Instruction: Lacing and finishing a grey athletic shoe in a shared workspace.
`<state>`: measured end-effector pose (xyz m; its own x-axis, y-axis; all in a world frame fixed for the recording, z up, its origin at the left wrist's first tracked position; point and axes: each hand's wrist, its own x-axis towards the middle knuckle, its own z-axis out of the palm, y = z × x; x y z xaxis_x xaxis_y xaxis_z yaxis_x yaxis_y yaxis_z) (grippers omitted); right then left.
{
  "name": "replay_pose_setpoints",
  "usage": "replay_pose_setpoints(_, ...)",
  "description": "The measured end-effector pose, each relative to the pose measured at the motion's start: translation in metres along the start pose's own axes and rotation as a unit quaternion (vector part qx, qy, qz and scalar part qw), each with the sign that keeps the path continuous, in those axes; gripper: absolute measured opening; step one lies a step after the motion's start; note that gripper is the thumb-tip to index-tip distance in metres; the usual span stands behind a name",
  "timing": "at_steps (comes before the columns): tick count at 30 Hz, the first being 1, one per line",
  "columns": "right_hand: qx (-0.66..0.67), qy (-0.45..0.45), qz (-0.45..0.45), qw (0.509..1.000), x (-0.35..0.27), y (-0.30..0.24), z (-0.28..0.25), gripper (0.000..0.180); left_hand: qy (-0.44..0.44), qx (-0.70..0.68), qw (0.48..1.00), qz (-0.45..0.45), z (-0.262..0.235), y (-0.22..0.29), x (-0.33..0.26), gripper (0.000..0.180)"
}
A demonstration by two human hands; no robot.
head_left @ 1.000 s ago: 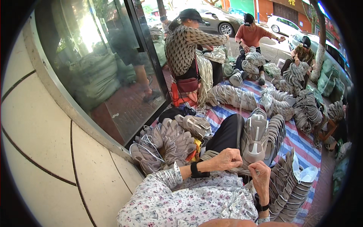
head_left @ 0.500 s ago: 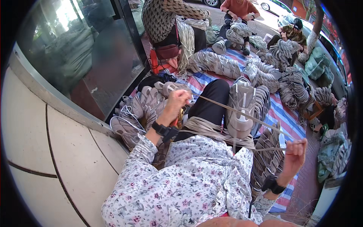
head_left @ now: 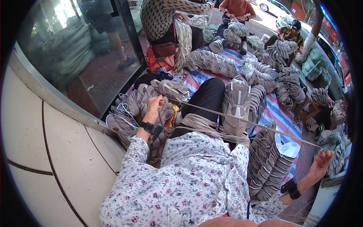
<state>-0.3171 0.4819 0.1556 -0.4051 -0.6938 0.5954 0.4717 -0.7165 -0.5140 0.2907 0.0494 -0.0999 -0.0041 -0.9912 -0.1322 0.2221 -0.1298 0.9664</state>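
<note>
A long beige shoelace [head_left: 261, 125] runs taut across my lap from one hand to the other. My left hand [head_left: 153, 107], raised over the shoes at my left, is closed on one end of it. Far out to the right, my right hand [head_left: 320, 162] pinches the other end. Below the stretched lace, a bundle of loose beige laces [head_left: 211, 128] lies over my thighs. A grey-beige shoe upper [head_left: 236, 99] stands by my knee, its toe toward me, with the lace passing across it.
Stacked shoe uppers [head_left: 261, 162] lie by my right hip, and more uppers [head_left: 124, 121] are heaped at my left beside a glass door [head_left: 87, 56]. Rows of uppers [head_left: 211, 62] cover a striped sheet [head_left: 281, 113]. Several people sit working ahead.
My right hand has moved outward to the right, and my left hand has shifted left and slightly down. The lace between them now spans wider. The stack at my right shows more fully.
</note>
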Motion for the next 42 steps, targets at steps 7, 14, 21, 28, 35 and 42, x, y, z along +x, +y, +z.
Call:
replay_pose_setpoints(7,-0.191,0.230,-0.076,0.951,-0.001,0.041,0.039,0.033,-0.128,0.133,0.983,-0.006,0.038,0.046,-0.023,0.022)
replay_pose_setpoints(14,-0.506,-0.054,0.125,0.851,0.007,0.243,0.141,0.018,-0.433,0.187,0.863,0.179,0.170,0.132,-0.142,0.017)
replay_pose_setpoints(21,-0.447,-0.058,0.282,0.847,-0.006,0.304,0.161,0.023,-0.463,0.120,0.848,0.229,0.217,0.117,-0.172,0.018)
replay_pose_setpoints(28,-0.710,-0.004,0.049,0.702,-0.012,0.256,0.105,0.017,-0.542,0.051,0.839,-0.014,0.181,0.131,-0.136,0.026)
replay_pose_setpoints(35,-0.883,0.132,-0.017,0.450,-0.052,0.161,-0.044,0.019,-0.335,-0.315,0.879,-0.126,0.112,0.159,-0.078,0.006)
replay_pose_setpoints(42,-0.932,0.164,0.022,0.321,-0.098,0.112,-0.117,0.021,-0.243,-0.466,0.844,-0.108,0.047,0.165,-0.010,0.020)
